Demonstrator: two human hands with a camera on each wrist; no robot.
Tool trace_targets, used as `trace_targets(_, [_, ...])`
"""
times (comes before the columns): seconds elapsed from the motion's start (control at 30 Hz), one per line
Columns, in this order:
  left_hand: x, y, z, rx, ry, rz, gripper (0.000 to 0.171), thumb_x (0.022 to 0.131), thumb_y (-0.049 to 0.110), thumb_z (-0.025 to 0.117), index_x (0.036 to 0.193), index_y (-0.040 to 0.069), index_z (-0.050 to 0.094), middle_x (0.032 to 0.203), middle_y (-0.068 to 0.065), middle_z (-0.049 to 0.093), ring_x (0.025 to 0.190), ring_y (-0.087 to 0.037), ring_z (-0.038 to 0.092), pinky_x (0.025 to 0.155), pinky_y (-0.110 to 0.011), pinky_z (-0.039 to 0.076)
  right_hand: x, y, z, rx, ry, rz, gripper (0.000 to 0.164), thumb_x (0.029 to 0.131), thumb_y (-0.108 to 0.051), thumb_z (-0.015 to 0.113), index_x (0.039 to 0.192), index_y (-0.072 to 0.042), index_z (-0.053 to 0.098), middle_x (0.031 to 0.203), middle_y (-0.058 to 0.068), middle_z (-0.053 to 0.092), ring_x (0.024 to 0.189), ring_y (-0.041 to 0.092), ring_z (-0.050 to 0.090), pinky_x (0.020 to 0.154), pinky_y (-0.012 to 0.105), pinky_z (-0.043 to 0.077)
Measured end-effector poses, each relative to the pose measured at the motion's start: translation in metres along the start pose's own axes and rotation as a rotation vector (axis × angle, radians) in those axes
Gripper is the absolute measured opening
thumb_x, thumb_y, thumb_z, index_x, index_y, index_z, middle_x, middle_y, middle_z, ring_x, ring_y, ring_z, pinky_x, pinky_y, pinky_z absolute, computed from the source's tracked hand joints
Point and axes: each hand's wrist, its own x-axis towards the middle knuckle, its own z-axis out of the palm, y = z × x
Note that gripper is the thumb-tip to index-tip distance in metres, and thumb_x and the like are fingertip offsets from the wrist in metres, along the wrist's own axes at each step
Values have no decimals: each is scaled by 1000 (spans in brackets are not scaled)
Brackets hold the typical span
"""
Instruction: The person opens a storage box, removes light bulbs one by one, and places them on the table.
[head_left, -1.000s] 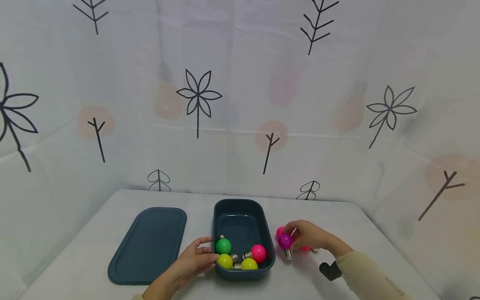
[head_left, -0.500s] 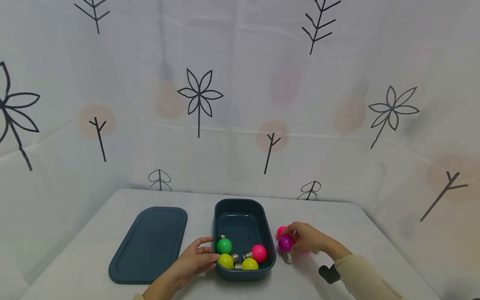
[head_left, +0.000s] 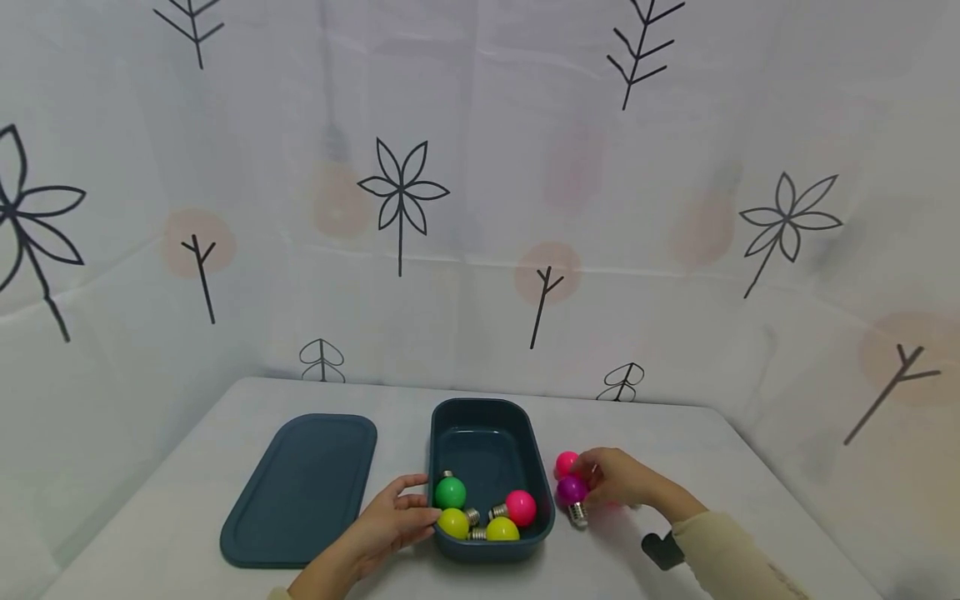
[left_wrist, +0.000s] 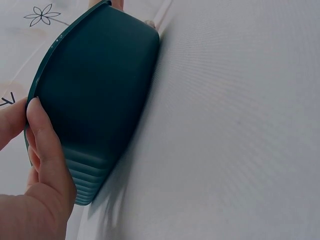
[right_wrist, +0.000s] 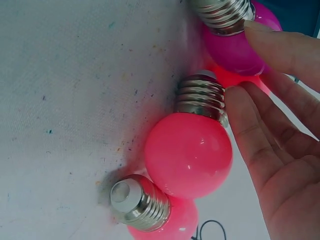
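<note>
My left hand (head_left: 393, 523) grips the near left rim of a dark teal box (head_left: 487, 550); in the left wrist view its fingers lie along the box's outer wall (left_wrist: 95, 75). Inside sit a green light bulb (head_left: 451, 492), two yellow bulbs (head_left: 453, 522) and a pink bulb (head_left: 521, 507), all near the front. Right of the box, my right hand (head_left: 626, 481) pinches a purple light bulb (head_left: 572, 490), its metal screw cap pointing towards me. Close beside that hand, pink bulbs (right_wrist: 190, 155) lie on the table, partly hidden by it in the head view.
A flat dark teal lid (head_left: 300, 492) lies on the white table left of the box. A dark heart-shaped patch (head_left: 662, 550) shows beside the right sleeve. Behind the table hangs a white cloth (head_left: 472, 317) with drawn plants.
The purple bulb and my right hand have shifted slightly towards me and down. My left hand stays on the box rim, and the bulbs in the box have not moved.
</note>
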Motion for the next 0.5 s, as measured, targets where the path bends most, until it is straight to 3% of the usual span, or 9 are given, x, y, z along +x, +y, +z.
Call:
trace_targets(0.3, [1, -1, 0, -7, -1, -4, 71, 82, 4, 70, 138, -3, 27, 98, -7, 50, 81, -16, 57, 79, -31, 54, 0, 2, -7, -33, 2, -47, 29, 74, 2, 72, 101, -2, 64, 85, 3, 58, 77, 19, 54, 65, 27, 50])
trace_targets(0.5, [0, 0, 0, -9, 5, -6, 70, 82, 3, 69, 138, -3, 27, 97, -8, 50, 81, -15, 56, 78, -30, 54, 2, -4, -15, -30, 31, -60, 35, 74, -2, 75, 107, -1, 62, 88, 5, 58, 79, 18, 55, 65, 26, 50])
